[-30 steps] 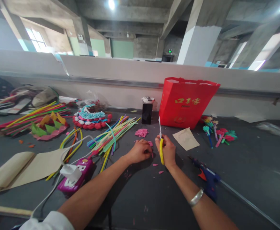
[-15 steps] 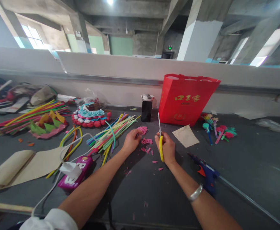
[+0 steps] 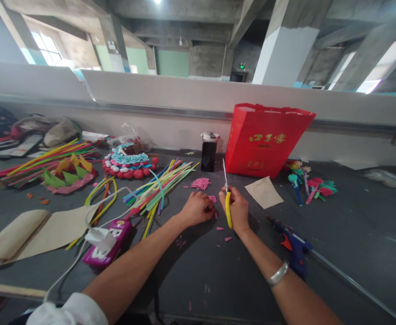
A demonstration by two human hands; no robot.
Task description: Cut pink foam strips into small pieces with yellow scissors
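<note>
My left hand (image 3: 198, 208) is low on the dark table, its fingers curled together over small pink cut pieces (image 3: 212, 198). Its fingertips hide some of them. Beyond it lies a small heap of similar pink pieces (image 3: 201, 183). In my right hand (image 3: 237, 208) is a pair of scissors (image 3: 228, 208) with yellow handles, the metal blades pointing away from me and looking closed. A few loose pink bits (image 3: 220, 228) lie between my wrists.
A phone (image 3: 208, 156) leans upright at the back beside a red bag (image 3: 268, 142). Bundled coloured strips (image 3: 165, 185) and a purple power socket (image 3: 108, 243) are on the left. Brown paper (image 3: 264, 192), a blue glue gun (image 3: 295, 250) and small paper flowers (image 3: 314, 186) lie right.
My left hand has left the pink heap and come nearer and to the right, over the scattered pieces. My right hand stays in place with the scissors.
</note>
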